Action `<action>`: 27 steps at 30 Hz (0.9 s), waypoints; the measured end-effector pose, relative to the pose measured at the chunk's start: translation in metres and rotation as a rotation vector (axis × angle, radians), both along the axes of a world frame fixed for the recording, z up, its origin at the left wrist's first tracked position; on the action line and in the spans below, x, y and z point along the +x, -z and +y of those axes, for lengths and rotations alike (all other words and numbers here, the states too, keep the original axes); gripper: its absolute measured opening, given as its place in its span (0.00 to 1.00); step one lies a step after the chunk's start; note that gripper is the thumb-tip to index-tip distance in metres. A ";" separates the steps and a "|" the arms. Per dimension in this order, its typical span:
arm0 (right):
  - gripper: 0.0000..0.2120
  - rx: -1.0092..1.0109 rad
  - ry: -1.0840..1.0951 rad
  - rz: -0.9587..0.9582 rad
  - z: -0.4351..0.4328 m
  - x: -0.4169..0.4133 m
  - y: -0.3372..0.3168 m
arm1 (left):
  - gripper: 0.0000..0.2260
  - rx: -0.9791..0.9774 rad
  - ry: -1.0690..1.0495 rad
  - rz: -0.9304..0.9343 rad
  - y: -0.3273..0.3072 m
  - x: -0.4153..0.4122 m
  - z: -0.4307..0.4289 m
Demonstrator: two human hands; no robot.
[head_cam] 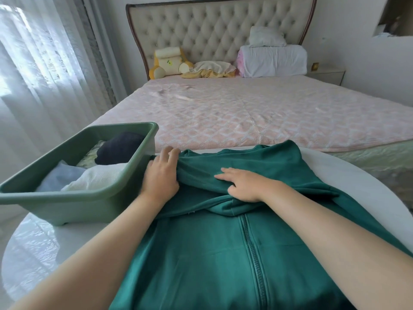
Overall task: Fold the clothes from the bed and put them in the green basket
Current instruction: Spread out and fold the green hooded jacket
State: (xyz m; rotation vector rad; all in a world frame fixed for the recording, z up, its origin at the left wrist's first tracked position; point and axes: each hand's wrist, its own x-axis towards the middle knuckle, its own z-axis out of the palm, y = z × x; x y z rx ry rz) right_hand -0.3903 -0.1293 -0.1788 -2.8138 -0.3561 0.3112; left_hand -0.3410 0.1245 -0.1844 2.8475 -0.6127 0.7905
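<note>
Green zip garment (223,253) is spread flat on the white round table (33,249), zip (252,253) facing up. Its hem is cut off by the bottom of the frame, so its full length is unknown. It is likely laid out this way for a firm folding surface. A sleeve or top section is folded across the chest. Right hand (243,184) lies palm down on that fold with fingers mostly straight, pressing and gripping nothing, probably to flatten the crease. Left hand (161,175) sits on the garment's left edge, fingers slightly bent over the bunched cloth. Its thumb is hidden, so I cannot tell whether it pinches the fabric or only rests on it. Green basket (73,198) stands on the table just left of that hand, within easy reach for the drop. It holds a dark folded piece (118,148), a white one (98,177) and a blue-grey one (60,175); a patterned item beneath them is hard to make out. Beyond is the bed (245,113) with its pink quilt, and no loose clothes are seen on it. Pillows (272,59) and a plush toy (167,61) sit against the headboard (201,25). The yellow cloth beside them is unclear.
</note>
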 end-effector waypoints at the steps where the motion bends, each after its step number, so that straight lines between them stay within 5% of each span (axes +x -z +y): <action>1: 0.31 0.014 0.007 -0.001 0.000 0.000 0.000 | 0.28 0.135 -0.020 -0.072 -0.008 -0.001 0.001; 3: 0.31 0.052 0.022 0.007 0.000 0.001 0.000 | 0.22 0.494 -0.117 -0.020 -0.019 -0.006 0.002; 6: 0.31 0.073 0.020 0.035 0.002 -0.002 -0.004 | 0.26 0.789 -0.303 0.398 -0.013 -0.015 0.001; 8: 0.30 0.067 0.012 0.058 0.001 -0.004 -0.008 | 0.25 0.663 -0.272 0.482 -0.009 -0.020 0.001; 12: 0.22 0.078 0.047 -0.031 0.008 -0.002 -0.011 | 0.23 0.032 -0.064 0.260 -0.006 -0.019 -0.001; 17: 0.36 -0.111 0.079 -0.023 0.013 0.000 0.011 | 0.28 0.141 -0.175 0.826 0.020 -0.012 0.005; 21: 0.40 -0.181 0.092 0.017 0.016 -0.001 0.012 | 0.26 0.183 -0.174 0.739 0.019 -0.009 0.002; 25: 0.35 -0.202 0.153 -0.048 0.028 -0.001 0.011 | 0.19 0.011 -0.162 0.533 0.010 -0.010 0.003; 27: 0.35 -0.189 0.261 -0.077 0.034 0.001 0.014 | 0.23 -0.003 -0.164 0.519 0.011 -0.007 0.002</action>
